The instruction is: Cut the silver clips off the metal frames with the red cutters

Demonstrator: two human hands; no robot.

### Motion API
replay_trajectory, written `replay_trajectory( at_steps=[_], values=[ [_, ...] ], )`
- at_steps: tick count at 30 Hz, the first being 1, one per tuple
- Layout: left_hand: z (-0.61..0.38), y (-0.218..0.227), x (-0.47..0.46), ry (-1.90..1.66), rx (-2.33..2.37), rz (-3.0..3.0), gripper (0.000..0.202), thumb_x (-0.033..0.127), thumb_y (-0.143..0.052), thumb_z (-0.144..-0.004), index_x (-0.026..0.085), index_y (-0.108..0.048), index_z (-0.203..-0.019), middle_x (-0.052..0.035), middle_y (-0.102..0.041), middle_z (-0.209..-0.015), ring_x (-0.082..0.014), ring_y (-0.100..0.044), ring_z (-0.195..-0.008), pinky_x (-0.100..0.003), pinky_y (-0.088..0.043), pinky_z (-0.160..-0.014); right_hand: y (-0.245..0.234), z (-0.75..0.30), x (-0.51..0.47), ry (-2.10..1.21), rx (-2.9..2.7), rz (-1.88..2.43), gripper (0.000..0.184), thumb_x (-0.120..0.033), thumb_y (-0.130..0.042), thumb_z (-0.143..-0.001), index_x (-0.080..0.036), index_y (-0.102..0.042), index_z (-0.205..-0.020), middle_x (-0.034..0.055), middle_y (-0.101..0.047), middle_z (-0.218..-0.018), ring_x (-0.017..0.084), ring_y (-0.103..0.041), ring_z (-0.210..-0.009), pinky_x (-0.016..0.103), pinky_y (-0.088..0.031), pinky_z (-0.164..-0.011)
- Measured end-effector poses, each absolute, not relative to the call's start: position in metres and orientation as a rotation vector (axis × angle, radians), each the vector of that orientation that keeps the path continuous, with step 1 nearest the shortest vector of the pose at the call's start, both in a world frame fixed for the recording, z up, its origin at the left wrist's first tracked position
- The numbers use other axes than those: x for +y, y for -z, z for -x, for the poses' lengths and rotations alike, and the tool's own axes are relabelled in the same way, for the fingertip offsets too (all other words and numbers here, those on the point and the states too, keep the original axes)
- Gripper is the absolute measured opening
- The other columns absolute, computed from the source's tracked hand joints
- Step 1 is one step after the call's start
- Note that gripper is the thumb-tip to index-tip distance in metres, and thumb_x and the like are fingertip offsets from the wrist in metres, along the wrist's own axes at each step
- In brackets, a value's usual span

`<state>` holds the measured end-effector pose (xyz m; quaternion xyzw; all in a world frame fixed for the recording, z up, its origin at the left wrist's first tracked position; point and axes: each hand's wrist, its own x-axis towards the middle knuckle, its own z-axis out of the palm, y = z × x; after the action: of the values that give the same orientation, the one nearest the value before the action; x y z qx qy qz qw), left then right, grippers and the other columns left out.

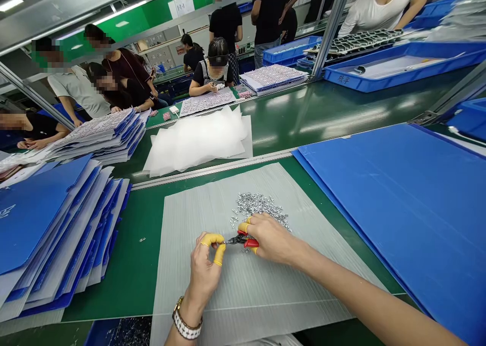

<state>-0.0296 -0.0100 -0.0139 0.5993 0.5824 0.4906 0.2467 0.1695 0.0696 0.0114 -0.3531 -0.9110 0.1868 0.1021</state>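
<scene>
The right hand (268, 237) has its grip closed around small pliers with red handles and dark metal jaws (250, 243); whether the jaws are fully shut cannot be told. The left hand (203, 265) has its grip narrowed to a pinch, thumb and forefinger on a tiny silvery piece (225, 243) at the plier tips; its exact shape is too small to make out. Presumably the pinch steadies the piece against the tool. Yellow finger covers (219, 255) are worn on both hands, probably for protection or purchase.

The pliers are above a translucent whitish sheet (273, 295) on the green worktop (134, 270), just on the near side of a loose heap of small shiny metal parts (256, 203). The sheet likely keeps the parts together and visible, the heap within easy reach. A few stray parts (142, 240) lie off the sheet, to its left. Layered blue and white sheets (41, 209) stand further left; a large flat blue panel (395, 184) lies right, leaving the middle for handwork.
</scene>
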Motion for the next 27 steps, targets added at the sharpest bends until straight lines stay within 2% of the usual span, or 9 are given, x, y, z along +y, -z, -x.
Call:
replay_trajectory(
  at_steps=[10, 16, 19, 27],
  values=[
    [0.025, 0.020, -0.011, -1.330, 1.568, -1.502, 0.006, 0.024, -0.065, -0.075, 0.022, -0.066, -0.080, -0.0015, -0.058, -0.072, -0.0162, -0.053, -0.069, -0.027, -0.042, -0.069, -0.005, -0.174, 0.069, -0.616, -2.683, 1.075, 0.012, -0.011, -0.060, -0.069, -0.021, -0.060, -0.076, 0.0022, -0.055, -0.068, 0.018, -0.050, -0.064, 0.027, -0.027, -0.057],
    [0.023, 0.025, -0.006, -1.341, 1.568, -1.219, 0.015, 0.028, -0.067, -0.074, 0.018, -0.064, -0.084, -0.0031, -0.059, -0.079, -0.0160, -0.054, -0.076, -0.027, -0.043, -0.074, -0.006, -0.179, 0.072, -0.651, -2.629, 1.174, 0.010, -0.010, -0.057, -0.070, -0.020, -0.056, -0.070, 0.0015, -0.055, -0.066, 0.017, -0.051, -0.062, 0.026, -0.024, -0.055],
    [0.024, 0.026, -0.003, -1.339, 1.545, -1.154, 0.018, 0.030, -0.070, -0.071, 0.017, -0.063, -0.084, -0.0034, -0.059, -0.080, -0.0156, -0.054, -0.077, -0.027, -0.043, -0.074, -0.006, -0.180, 0.074, -0.591, -2.667, 1.219, 0.011, -0.009, -0.054, -0.070, -0.020, -0.054, -0.072, 0.0015, -0.056, -0.068, 0.017, -0.052, -0.064, 0.025, -0.025, -0.055],
    [0.024, 0.029, -0.002, -1.317, 1.541, -1.095, 0.021, 0.029, -0.071, -0.069, 0.017, -0.064, -0.084, -0.0026, -0.059, -0.081, -0.0142, -0.052, -0.077, -0.026, -0.043, -0.074, -0.006, -0.177, 0.072, -0.588, -2.673, 1.206, 0.002, -0.018, -0.055, -0.076, -0.020, -0.054, -0.076, 0.0022, -0.057, -0.073, 0.016, -0.052, -0.066, 0.025, -0.026, -0.055]
  ],
)
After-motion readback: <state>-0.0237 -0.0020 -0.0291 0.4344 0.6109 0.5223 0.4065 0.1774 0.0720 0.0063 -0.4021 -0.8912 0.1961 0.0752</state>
